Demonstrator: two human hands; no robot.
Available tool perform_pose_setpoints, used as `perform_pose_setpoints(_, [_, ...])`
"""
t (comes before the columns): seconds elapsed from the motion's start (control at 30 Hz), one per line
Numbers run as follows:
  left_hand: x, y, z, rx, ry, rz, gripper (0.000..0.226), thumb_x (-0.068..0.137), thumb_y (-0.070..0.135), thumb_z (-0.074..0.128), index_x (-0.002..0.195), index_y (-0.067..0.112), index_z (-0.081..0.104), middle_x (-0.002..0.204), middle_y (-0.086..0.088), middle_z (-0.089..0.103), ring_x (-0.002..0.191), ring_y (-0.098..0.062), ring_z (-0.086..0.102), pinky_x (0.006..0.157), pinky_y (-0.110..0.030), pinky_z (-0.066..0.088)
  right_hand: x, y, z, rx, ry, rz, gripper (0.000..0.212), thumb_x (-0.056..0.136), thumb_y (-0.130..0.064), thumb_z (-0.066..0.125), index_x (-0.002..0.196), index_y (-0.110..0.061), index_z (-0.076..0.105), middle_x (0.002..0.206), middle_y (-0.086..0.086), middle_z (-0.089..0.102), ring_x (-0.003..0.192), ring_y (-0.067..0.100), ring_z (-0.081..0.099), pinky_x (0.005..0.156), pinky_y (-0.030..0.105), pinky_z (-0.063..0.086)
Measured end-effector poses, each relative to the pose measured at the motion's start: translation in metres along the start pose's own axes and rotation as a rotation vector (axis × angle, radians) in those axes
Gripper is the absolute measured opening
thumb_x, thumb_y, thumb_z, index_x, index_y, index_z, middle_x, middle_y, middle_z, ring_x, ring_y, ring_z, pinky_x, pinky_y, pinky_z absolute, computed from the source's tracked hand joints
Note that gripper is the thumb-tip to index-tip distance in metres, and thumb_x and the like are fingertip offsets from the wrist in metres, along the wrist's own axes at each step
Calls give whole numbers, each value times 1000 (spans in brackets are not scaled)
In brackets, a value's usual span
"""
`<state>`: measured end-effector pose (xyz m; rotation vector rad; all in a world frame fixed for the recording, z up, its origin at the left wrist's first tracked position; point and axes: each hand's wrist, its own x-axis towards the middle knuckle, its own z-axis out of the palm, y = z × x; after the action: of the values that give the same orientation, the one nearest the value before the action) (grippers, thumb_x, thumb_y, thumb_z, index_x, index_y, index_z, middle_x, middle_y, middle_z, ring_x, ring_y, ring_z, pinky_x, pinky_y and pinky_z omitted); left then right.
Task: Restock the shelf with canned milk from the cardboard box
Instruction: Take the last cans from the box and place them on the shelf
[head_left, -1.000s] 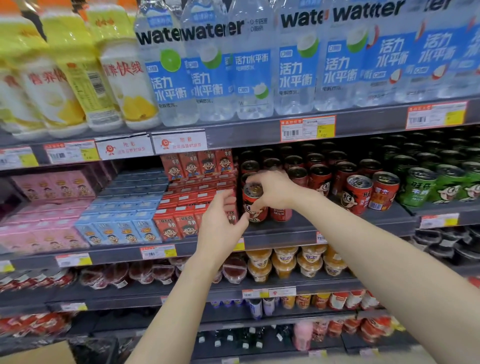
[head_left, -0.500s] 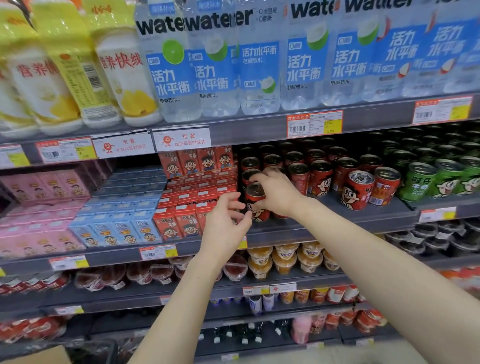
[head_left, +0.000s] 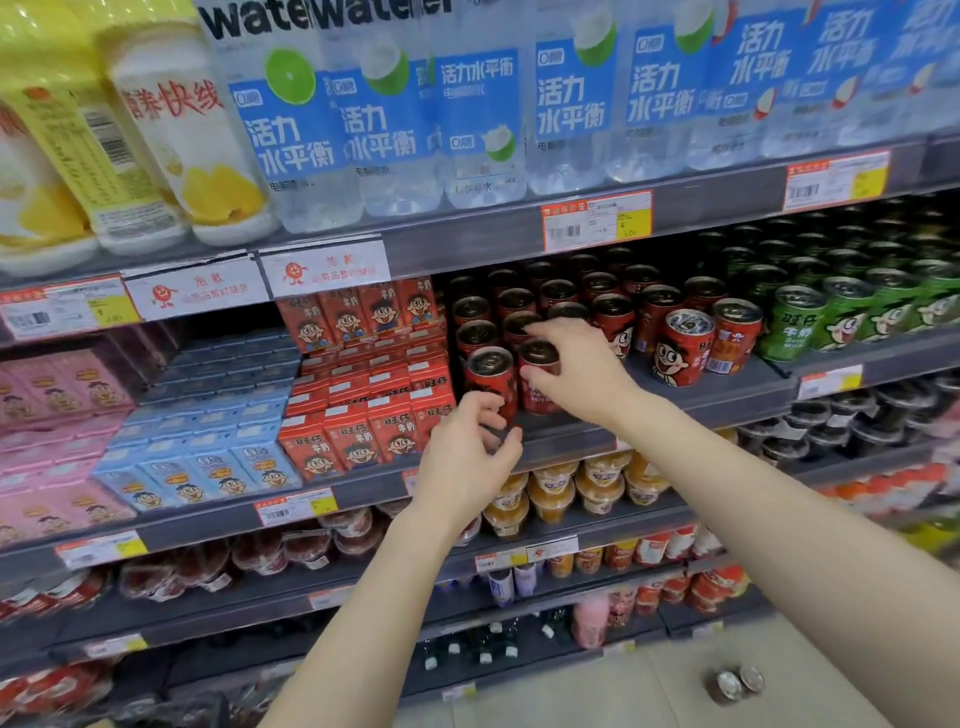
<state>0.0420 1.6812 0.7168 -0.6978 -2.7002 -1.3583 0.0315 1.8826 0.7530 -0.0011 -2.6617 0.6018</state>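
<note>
Red milk cans (head_left: 613, 312) stand in rows on the grey shelf (head_left: 727, 397). My right hand (head_left: 582, 374) reaches in from the right and grips the side of one front red can (head_left: 537, 364), which stands on the shelf. Beside it on the left stands another front red can (head_left: 488, 376). My left hand (head_left: 467, 457) is just below that can, thumb and fingers curled round its foot at the shelf edge. A tilted red can (head_left: 680, 348) with a cartoon face leans near the front further right. The cardboard box is out of view.
Green cans (head_left: 841, 322) fill the shelf's right part. Red cartons (head_left: 363, 431), blue cartons (head_left: 208, 467) and pink cartons (head_left: 47, 415) lie to the left. Water bottles (head_left: 467, 114) stand above, fruit cups (head_left: 571, 493) below. Two cans (head_left: 737, 683) stand on the floor.
My right hand left the front-left can and shifted right onto the neighbouring can. My left hand rose to the foot of the front-left can. The view moved closer to the shelf.
</note>
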Motion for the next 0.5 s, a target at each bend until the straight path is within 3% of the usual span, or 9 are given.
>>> perform_pose_setpoints(0.23, [5,22,48,71,-155,77,45,94,41,68,134,27,53,111,15,64,98,-7,65,90,-42,57,-65,37,-23,53,-17,190,53,97,-21,59,148,-14,48,150,4,51,140,19,43,116,34,35])
perform_pose_setpoints(0.5, [-1,75,126,237,-343,217,48,92,43,65,135,25,55,128,3,67,117,-23,64,93,-42,54,-157,98,-60,-133,-107,434,54,92,-19,57,145,-10,53,148,9,54,141,26,45,115,38,38])
